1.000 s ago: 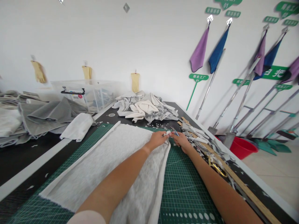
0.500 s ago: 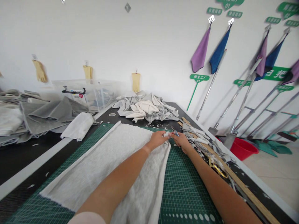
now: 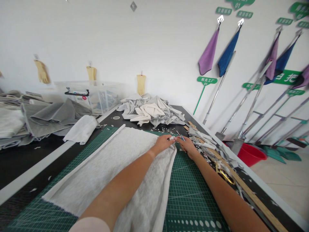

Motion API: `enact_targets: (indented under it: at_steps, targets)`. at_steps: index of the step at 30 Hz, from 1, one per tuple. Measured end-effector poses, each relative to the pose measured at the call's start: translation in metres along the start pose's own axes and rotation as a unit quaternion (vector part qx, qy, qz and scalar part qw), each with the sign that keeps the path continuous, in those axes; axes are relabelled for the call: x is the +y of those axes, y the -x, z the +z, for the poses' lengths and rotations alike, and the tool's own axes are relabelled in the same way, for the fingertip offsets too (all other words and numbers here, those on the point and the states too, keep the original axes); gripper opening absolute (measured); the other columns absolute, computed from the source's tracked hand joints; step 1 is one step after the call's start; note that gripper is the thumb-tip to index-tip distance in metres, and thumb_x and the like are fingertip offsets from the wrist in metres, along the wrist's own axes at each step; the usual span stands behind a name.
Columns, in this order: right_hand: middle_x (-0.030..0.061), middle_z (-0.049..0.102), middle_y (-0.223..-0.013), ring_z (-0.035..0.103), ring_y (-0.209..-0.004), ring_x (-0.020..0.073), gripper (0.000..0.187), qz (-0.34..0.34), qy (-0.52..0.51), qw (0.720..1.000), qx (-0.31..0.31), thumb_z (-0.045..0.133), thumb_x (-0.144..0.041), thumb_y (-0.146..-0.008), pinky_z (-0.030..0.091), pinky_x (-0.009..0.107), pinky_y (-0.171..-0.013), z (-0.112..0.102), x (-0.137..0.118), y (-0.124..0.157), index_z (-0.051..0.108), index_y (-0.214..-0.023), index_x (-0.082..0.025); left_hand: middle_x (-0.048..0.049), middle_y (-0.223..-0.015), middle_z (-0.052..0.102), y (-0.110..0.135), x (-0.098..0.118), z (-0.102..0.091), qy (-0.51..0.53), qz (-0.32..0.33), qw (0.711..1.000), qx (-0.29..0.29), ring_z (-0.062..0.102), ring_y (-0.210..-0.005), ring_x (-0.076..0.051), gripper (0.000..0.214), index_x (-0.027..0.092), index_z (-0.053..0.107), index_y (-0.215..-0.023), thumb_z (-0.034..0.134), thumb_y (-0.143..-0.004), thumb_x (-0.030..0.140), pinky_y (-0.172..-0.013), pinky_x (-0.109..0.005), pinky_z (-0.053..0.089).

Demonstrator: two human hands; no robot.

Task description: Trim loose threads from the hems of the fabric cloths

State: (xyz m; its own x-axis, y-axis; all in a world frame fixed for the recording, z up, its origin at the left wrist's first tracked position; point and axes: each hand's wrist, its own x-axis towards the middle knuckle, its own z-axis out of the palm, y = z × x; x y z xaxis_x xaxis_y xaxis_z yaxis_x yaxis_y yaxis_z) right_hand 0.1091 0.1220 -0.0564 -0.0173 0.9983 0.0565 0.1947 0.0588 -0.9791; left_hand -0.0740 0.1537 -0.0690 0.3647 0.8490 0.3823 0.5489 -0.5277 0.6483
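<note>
A pale grey-white cloth (image 3: 108, 154) with rolled or hemmed side edges lies over the green cutting mat (image 3: 190, 196). My left hand (image 3: 162, 144) is closed, pinching the cloth's far right corner, which is bunched and lifted a little. My right hand (image 3: 187, 145) is closed round a slim blue-handled tool (image 3: 181, 136) with a thin pointed end sticking up; its exact kind is too small to make out. The right fingertips meet the left ones at that corner. Whether they also grip the cloth I cannot tell.
Behind the mat rises a heap of grey and white cloths (image 3: 152, 111). Folded cloths (image 3: 53, 116) and a clear plastic box (image 3: 103, 98) stand left. Along the right edge lie fabric scraps (image 3: 202, 138), gold-handled scissors (image 3: 225, 176) and a wooden strip (image 3: 256, 196). A red basin (image 3: 252, 154) is beyond.
Both hands stay at the cloth's corner with only slight finger movement. The slim tool remains in my right hand; the camera view shifts slightly.
</note>
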Motion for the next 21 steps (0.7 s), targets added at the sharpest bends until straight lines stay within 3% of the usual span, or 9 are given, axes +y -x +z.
enact_targets:
  at_steps: [8,13,21]
  targets:
    - [-0.0112,0.034,-0.043,0.023,-0.036,0.0047,0.048,-0.001,0.009,1.0,0.004,0.075,-0.056,-0.071,0.016,0.018,-0.033,-0.001,0.004,-0.004,0.063,-0.094,-0.016,-0.0006,-0.08,0.068,0.003,0.007,-0.003,-0.021,0.008,1.0,-0.009,0.059,-0.075,-0.016,0.031,0.02,0.07,-0.088,0.055,-0.09,0.048,-0.067,-0.023,0.036]
    - [-0.0111,0.034,-0.041,0.024,-0.036,0.0052,0.049,0.015,0.033,0.999,0.022,0.075,-0.056,-0.071,0.017,0.018,-0.034,0.002,0.002,-0.004,0.065,-0.097,-0.015,-0.0016,-0.078,0.068,0.004,0.011,-0.005,-0.039,0.008,0.999,0.015,0.059,-0.076,-0.017,0.03,0.02,0.069,-0.087,0.056,-0.09,0.048,-0.067,-0.024,0.035]
    - [-0.0112,0.033,-0.043,0.022,-0.038,0.0044,0.05,0.006,-0.022,0.999,0.031,0.077,-0.056,-0.07,0.014,0.018,-0.035,0.001,0.003,-0.001,0.063,-0.095,-0.015,-0.0039,-0.079,0.069,0.005,0.01,-0.004,-0.058,-0.004,0.998,0.02,0.06,-0.077,-0.019,0.037,0.02,0.07,-0.089,0.052,-0.092,0.052,-0.07,-0.025,0.037]
